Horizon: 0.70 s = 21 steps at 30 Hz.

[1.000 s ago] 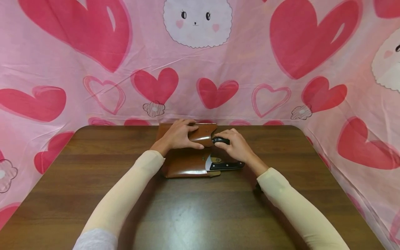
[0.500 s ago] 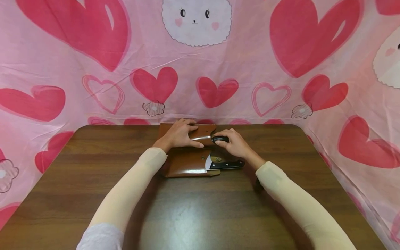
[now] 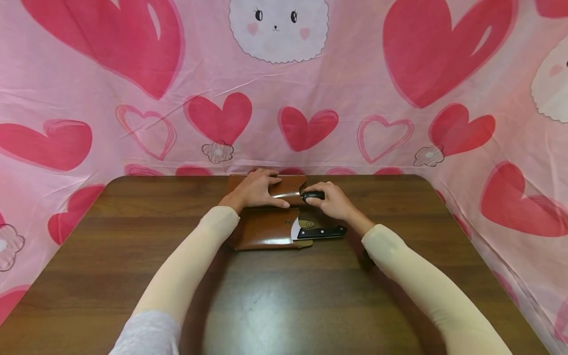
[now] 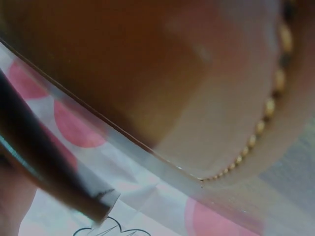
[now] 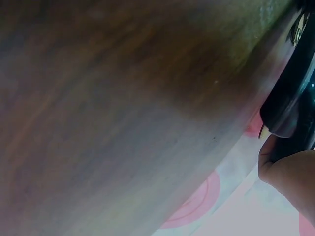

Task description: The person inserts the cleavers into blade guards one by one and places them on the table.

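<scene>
Two brown leather sheaths lie on the table, one behind the other. My left hand (image 3: 257, 189) rests spread across the far sheath (image 3: 290, 185), its thumb toward the near edge. My right hand (image 3: 332, 199) pinches the black handle of a knife (image 3: 313, 195) at that sheath's right end; the blade is hidden inside. The near sheath (image 3: 266, 232) holds a cleaver (image 3: 321, 232) with a black riveted handle, a bit of its pale blade showing. In the right wrist view a fingertip touches a black handle (image 5: 290, 93). The left wrist view is blurred, mostly brown leather.
The dark wood table (image 3: 266, 296) reaches toward me, with its rounded far corners at left and right. A pink cloth (image 3: 355, 88) with red hearts hangs right behind the table's far edge and along both sides.
Both hands keep nearly the same places on the far sheath and knife handle. The whole scene has shifted slightly upward in the head view.
</scene>
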Each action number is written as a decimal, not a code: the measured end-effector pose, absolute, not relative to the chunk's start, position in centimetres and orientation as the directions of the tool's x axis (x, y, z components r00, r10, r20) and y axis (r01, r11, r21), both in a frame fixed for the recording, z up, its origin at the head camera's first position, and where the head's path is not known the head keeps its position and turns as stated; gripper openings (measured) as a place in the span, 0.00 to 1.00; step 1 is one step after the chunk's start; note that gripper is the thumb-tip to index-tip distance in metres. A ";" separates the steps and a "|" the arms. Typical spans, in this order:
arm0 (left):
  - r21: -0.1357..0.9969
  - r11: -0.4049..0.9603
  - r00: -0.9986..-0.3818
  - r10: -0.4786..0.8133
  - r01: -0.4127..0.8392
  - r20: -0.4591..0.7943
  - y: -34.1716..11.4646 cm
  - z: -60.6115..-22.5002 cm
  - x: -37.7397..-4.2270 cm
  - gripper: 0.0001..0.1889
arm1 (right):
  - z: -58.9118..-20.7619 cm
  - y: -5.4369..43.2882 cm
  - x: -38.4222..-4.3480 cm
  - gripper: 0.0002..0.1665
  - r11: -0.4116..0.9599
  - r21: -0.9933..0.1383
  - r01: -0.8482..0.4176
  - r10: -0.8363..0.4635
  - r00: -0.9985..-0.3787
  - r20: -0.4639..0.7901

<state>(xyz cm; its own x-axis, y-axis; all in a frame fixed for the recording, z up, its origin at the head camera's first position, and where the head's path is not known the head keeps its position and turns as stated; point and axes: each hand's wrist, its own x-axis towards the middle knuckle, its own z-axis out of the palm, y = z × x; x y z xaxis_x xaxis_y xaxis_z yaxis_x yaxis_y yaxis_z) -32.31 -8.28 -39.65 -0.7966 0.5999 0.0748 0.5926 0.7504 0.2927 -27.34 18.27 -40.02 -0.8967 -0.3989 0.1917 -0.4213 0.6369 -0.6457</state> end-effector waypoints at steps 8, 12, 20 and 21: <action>0.325 0.750 -0.793 0.609 0.576 0.001 -8.0 -39.9 -32.3 0.52 | -40.7 18.6 -27.8 0.18 0.652 -0.627 -0.427 -0.403 -0.895 0.190; 0.331 0.756 -0.796 0.605 0.565 -0.024 -8.0 -40.1 -32.4 0.52 | -40.8 18.6 -28.1 0.18 0.652 -0.631 -0.421 -0.413 -0.895 0.171; 0.384 0.771 -0.789 0.596 0.508 -0.151 -8.2 -40.4 -32.6 0.52 | -41.0 18.5 -28.5 0.18 0.655 -0.627 -0.423 -0.451 -0.884 0.125; 0.385 0.773 -0.789 0.594 0.505 -0.156 -8.2 -40.4 -32.6 0.52 | -41.1 18.4 -28.6 0.18 0.653 -0.629 -0.421 -0.452 -0.884 0.122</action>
